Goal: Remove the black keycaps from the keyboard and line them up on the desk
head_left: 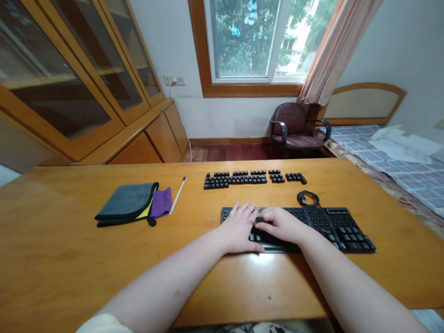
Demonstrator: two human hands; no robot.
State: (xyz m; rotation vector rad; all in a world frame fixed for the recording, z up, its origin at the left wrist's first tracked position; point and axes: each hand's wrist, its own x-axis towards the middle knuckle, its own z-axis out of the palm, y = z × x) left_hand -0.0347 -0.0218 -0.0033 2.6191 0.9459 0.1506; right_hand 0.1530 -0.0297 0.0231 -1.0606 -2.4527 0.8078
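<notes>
A black keyboard [294, 240] lies on the wooden desk in front of me, with several keys taken off its upper and left parts. My left hand [239, 231] rests flat on the keyboard's left part, its fingers spread. Close beside it, my right hand [280, 224] is closed, with thumb and fingers round a small black keycap [259, 220] at the board's surface. Whether this keycap is seated or loose, I cannot tell. Behind the keyboard, loose black keycaps [248, 179] stand in rows laid out like a keyboard.
The keyboard's coiled cable [308, 199] lies behind it. To the left are a folded grey cloth [126, 201], a purple cloth [161, 202] and a thin white brush [178, 195]. Beyond the desk [194, 277] stand a chair [291, 125], a bed [398, 148] and a cabinet [114, 88].
</notes>
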